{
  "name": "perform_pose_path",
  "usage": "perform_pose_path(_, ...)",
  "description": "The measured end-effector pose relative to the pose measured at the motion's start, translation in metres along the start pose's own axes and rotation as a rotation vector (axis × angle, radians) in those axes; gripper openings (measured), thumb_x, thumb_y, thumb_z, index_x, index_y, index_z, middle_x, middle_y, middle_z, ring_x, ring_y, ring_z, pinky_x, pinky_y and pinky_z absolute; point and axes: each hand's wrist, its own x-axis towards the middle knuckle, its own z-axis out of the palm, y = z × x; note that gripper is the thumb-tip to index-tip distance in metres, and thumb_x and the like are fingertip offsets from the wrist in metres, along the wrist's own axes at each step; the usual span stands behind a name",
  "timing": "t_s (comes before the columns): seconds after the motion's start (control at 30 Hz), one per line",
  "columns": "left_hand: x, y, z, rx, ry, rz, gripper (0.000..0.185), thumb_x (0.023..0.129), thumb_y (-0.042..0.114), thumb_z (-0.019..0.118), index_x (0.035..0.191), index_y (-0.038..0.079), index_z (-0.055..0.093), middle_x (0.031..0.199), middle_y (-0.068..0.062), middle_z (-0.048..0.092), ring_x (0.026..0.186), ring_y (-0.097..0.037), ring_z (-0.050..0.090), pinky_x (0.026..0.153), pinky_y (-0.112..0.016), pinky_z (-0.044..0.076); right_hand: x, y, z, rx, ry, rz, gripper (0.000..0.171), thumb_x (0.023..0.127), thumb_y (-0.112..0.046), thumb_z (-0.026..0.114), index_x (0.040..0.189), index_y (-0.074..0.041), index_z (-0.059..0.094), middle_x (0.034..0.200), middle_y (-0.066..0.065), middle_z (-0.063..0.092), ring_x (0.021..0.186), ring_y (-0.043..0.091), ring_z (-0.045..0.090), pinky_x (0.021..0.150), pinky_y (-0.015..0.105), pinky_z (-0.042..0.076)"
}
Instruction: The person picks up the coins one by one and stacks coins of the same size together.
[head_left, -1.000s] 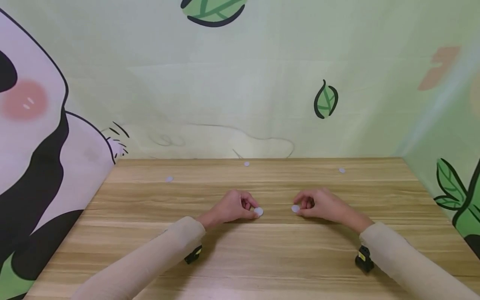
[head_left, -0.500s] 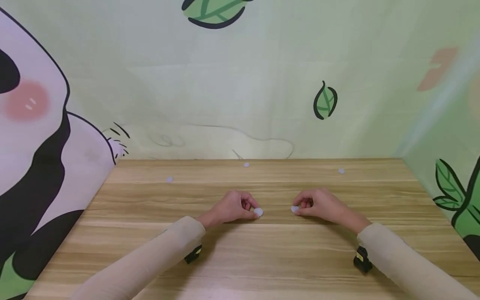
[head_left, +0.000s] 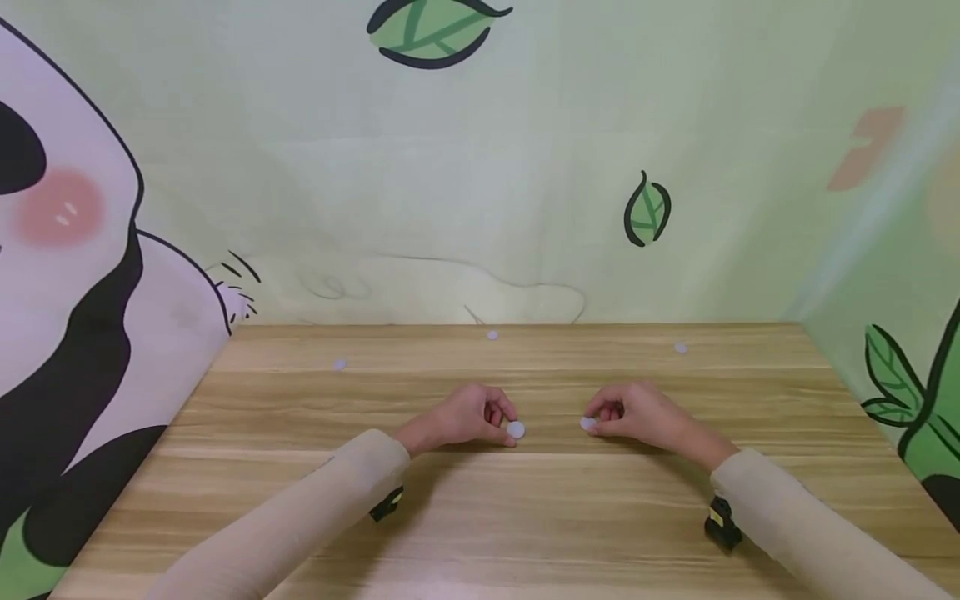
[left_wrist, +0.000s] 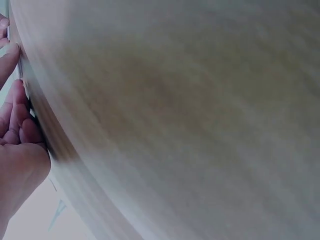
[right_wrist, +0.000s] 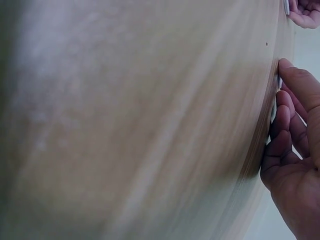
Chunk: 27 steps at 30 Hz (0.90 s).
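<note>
Centrally, two hands rest on a wooden table [head_left: 480, 517], seen from above and behind by the head camera. Both arms wear beige sleeves. The left hand [head_left: 467, 416] lies with its fingers curled, and its thumb and fingertips pinch a small white disc [head_left: 515, 430] that sits on the tabletop. The right hand [head_left: 637, 412] mirrors it a little way off, fingers curled, pinching a second white disc [head_left: 587, 423], also low against the wood. The two hands are apart, with a gap of bare table between the discs.

Farther back, near the table's far edge, three more small white discs lie well apart: one on the left [head_left: 339, 364], one in the middle [head_left: 492, 335], one on the right [head_left: 679, 347]. A small black device [head_left: 387, 504] sits under the left wrist and another [head_left: 722, 523] under the right wrist.

Behind the table hangs a pale green backdrop with leaf drawings and a cartoon panda at the left. The wrist views are blurred, showing mostly wood grain and curled fingers [right_wrist: 285, 125] at the picture's edge.
</note>
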Motion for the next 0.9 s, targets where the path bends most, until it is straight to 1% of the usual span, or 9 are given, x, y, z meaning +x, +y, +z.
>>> perform_pose_path(0.13,0.003,0.001,0.000,0.003,-0.028,0.016,0.027,0.080,0.011,0.088,0.098,0.002,0.070,0.075,0.003,0.059,0.068,-0.006,0.051,0.061,-0.018,0.041,-0.003,0.001,-0.002,0.011,-0.005,0.034,0.014,0.087,-0.025,0.083,0.096,-0.014,0.078,0.077,-0.011,0.063,0.070,0.005,0.054,0.064,0.022,0.048)
perform_pose_path(0.2,0.003,0.002,-0.002,-0.012,-0.036,0.016,0.027,0.081,0.010,0.086,0.101,0.000,0.070,0.078,0.001,0.060,0.071,-0.006,0.052,0.064,-0.019,0.043,-0.004,0.001,-0.003,0.017,-0.005,0.041,0.015,0.087,-0.025,0.083,0.096,-0.013,0.078,0.077,-0.010,0.064,0.070,0.005,0.054,0.064,0.022,0.048)
perform_pose_path(0.27,0.001,0.002,-0.006,-0.022,-0.030,0.013,0.028,0.082,0.009,0.085,0.103,-0.001,0.070,0.080,0.000,0.062,0.073,-0.007,0.054,0.066,-0.019,0.045,-0.004,0.000,-0.003,0.015,-0.004,0.047,0.016,0.087,-0.025,0.083,0.096,-0.013,0.078,0.077,-0.010,0.064,0.070,0.005,0.054,0.064,0.022,0.048)
perform_pose_path(0.37,-0.005,0.000,-0.011,-0.038,0.001,-0.006,0.028,0.084,0.010,0.084,0.105,-0.001,0.071,0.082,0.000,0.063,0.075,-0.009,0.055,0.068,-0.021,0.047,-0.004,0.001,-0.003,0.014,-0.008,0.048,0.016,0.087,-0.026,0.083,0.096,-0.014,0.079,0.078,-0.010,0.065,0.071,0.005,0.055,0.065,0.022,0.048)
perform_pose_path(0.5,-0.017,-0.006,-0.023,-0.039,0.076,-0.020,0.027,0.084,0.011,0.084,0.104,-0.001,0.071,0.082,0.000,0.063,0.076,-0.011,0.056,0.067,-0.021,0.047,-0.002,0.001,-0.002,0.023,-0.018,0.058,0.015,0.087,-0.027,0.082,0.095,-0.014,0.079,0.078,-0.011,0.065,0.072,0.005,0.055,0.065,0.022,0.048)
perform_pose_path(0.6,-0.029,-0.015,-0.037,-0.014,0.162,-0.019,0.026,0.084,0.009,0.084,0.103,-0.002,0.071,0.081,0.000,0.063,0.075,-0.012,0.056,0.065,-0.022,0.047,0.000,0.000,-0.002,0.030,-0.021,0.046,0.015,0.087,-0.027,0.082,0.094,-0.014,0.078,0.078,-0.010,0.065,0.071,0.006,0.055,0.065,0.022,0.048)
perform_pose_path(0.73,-0.047,-0.026,-0.058,0.043,0.271,-0.046,0.021,0.086,0.007,0.081,0.103,-0.002,0.071,0.081,-0.001,0.063,0.074,-0.015,0.056,0.063,-0.023,0.046,0.001,-0.001,-0.002,0.036,-0.028,0.037,0.014,0.088,-0.027,0.082,0.094,-0.015,0.079,0.077,-0.011,0.065,0.070,0.005,0.055,0.064,0.022,0.048)
perform_pose_path(0.8,-0.055,-0.030,-0.069,0.061,0.309,-0.063,0.019,0.088,0.005,0.078,0.103,-0.003,0.071,0.081,-0.002,0.062,0.075,-0.016,0.056,0.062,-0.023,0.046,0.001,-0.001,-0.002,0.039,-0.033,0.044,0.015,0.088,-0.028,0.082,0.094,-0.015,0.079,0.077,-0.011,0.065,0.070,0.006,0.056,0.064,0.022,0.048)
perform_pose_path(0.9,-0.065,-0.035,-0.084,0.081,0.342,-0.087,0.017,0.090,0.003,0.074,0.105,-0.003,0.071,0.083,-0.004,0.063,0.077,-0.017,0.057,0.061,-0.023,0.046,0.001,0.000,-0.002,0.046,-0.032,0.061,0.014,0.088,-0.028,0.082,0.095,-0.015,0.079,0.078,-0.011,0.065,0.071,0.007,0.056,0.064,0.022,0.048)
